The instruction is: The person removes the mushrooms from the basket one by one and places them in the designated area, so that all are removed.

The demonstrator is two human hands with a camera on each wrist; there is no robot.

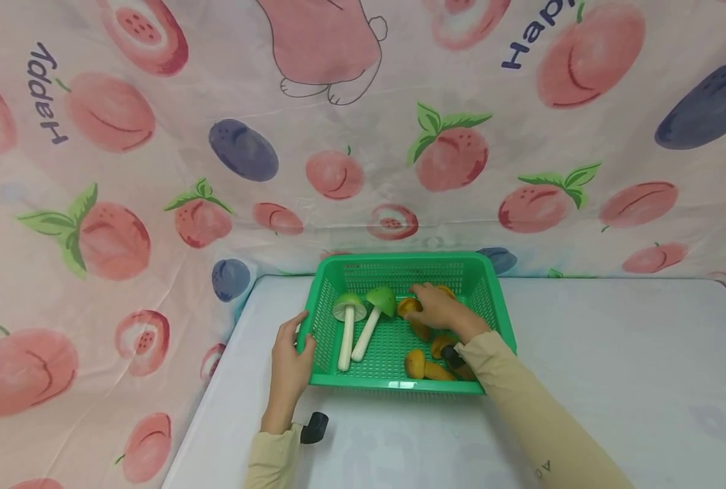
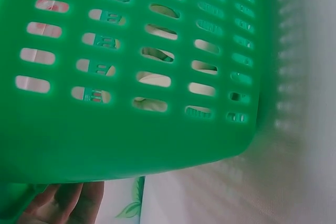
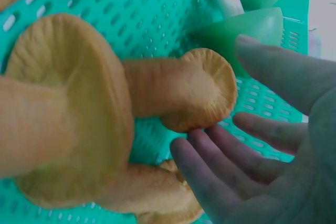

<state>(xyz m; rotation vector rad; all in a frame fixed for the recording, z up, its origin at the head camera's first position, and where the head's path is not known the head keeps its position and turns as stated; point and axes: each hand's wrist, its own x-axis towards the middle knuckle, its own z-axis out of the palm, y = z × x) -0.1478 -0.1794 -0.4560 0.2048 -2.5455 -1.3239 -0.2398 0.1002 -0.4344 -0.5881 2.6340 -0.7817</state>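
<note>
A green plastic basket [image 1: 399,386] with slotted walls stands on the white table. My left hand [image 1: 292,360] holds its left rim; in the left wrist view the fingers [image 2: 86,203] show past the wall's edge. Inside the basket, my right hand [image 1: 445,311] has its fingers spread beside a brown toy mushroom [image 3: 202,90]. The fingertips are at the cap's edge, and whether they press on it I cannot tell. Two green-capped toy mushrooms [image 1: 349,326] with white stems lie at the basket's left. Another brown mushroom [image 1: 415,365] lies near the front wall.
More brown mushrooms [image 3: 68,103] lie at the basket's right side, partly hidden by the right arm. Behind the table [image 1: 613,360] hangs a fruit-print cloth [image 1: 350,129]. Black camera mounts [image 1: 315,428] are on the wrists.
</note>
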